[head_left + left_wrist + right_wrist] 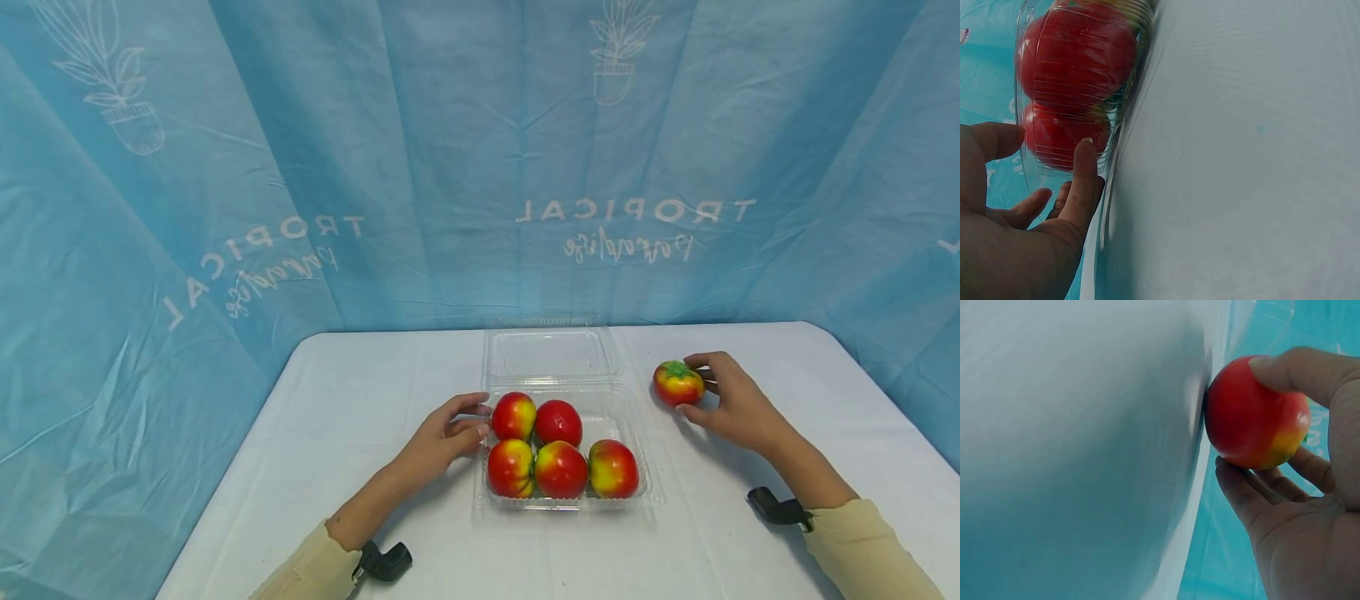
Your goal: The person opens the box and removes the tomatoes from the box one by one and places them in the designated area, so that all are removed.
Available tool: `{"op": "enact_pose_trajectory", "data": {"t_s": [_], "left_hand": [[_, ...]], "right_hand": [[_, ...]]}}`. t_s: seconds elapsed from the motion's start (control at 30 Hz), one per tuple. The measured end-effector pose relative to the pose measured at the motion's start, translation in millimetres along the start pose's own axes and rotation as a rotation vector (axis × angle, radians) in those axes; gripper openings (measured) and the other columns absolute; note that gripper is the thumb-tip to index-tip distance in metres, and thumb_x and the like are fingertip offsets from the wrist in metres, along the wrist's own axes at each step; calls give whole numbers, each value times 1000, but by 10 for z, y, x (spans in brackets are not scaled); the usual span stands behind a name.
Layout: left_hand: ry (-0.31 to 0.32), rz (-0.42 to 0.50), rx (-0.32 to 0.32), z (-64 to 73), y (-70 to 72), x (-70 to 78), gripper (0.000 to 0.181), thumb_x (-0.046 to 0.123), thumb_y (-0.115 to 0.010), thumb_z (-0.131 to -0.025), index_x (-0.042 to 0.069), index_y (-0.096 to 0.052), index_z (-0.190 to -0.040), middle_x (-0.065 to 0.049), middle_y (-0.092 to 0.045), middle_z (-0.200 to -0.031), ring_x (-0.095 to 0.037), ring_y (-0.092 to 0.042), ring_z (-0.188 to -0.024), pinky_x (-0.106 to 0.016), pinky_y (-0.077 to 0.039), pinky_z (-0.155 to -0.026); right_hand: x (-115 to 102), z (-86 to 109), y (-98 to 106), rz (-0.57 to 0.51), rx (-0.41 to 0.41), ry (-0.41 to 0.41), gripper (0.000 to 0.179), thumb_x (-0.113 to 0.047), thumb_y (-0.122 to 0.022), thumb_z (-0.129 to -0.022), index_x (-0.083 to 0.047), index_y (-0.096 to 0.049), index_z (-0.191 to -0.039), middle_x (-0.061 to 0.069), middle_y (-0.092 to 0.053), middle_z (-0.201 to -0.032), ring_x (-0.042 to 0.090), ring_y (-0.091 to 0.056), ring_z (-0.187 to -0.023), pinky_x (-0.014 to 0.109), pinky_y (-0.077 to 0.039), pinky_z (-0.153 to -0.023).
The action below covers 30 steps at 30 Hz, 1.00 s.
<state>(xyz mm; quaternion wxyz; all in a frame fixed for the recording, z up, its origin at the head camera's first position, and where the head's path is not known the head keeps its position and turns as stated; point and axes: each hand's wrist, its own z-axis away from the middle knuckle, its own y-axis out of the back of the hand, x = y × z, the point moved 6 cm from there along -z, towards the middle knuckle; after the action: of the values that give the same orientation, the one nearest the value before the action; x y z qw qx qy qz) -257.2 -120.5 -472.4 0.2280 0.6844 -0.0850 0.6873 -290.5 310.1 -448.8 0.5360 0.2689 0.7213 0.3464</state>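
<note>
Now the right grip [729, 402] has thumb and fingers curled round a red-and-yellow fruit [677, 387], green top showing, well to the right of the left grip [441, 437]. And that left grip, loose, fingers extended rather than clenched, touches the side of a clear container [606, 407]! Five more fruits [561, 470] sit inside, between the two grips, while the lid [555, 354] lies open on the desk [585, 554], farther out than the left grip.
</note>
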Motion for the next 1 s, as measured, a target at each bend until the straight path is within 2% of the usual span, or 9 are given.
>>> {"op": "enact_pose_trajectory", "data": {"t_s": [0.57, 0.7, 1.0], "left_hand": [[5, -2, 9, 5, 4, 5, 63, 26, -69, -105, 11, -43, -159, -10, -56, -149, -29, -61, -135, -34, -58, -102], [-4, -3, 4, 6, 3, 12, 62, 27, -68, -105, 10, -43, -159, -11, -55, -149, -29, -61, -134, -35, -59, -102], [5, 13, 3, 9, 0, 13, 61, 26, -69, -105, 12, -44, -159, -10, -55, -149, -29, -60, -134, -35, -59, -103]], "right_hand": [[-46, 17, 12, 21, -14, -1, 84, -11, -90, -84, 5, -40, -149, 31, -44, -146, 52, -51, -129, 66, -51, -103], [-65, 14, 40, 37, 0, 18, 85, -15, -91, -83, 5, -42, -149, 30, -46, -147, 51, -50, -130, 69, -52, -102], [-139, 17, 130, 81, 52, 46, 84, -19, -92, -83, 0, -46, -149, 29, -46, -149, 51, -43, -136, 77, -45, -103]]}}
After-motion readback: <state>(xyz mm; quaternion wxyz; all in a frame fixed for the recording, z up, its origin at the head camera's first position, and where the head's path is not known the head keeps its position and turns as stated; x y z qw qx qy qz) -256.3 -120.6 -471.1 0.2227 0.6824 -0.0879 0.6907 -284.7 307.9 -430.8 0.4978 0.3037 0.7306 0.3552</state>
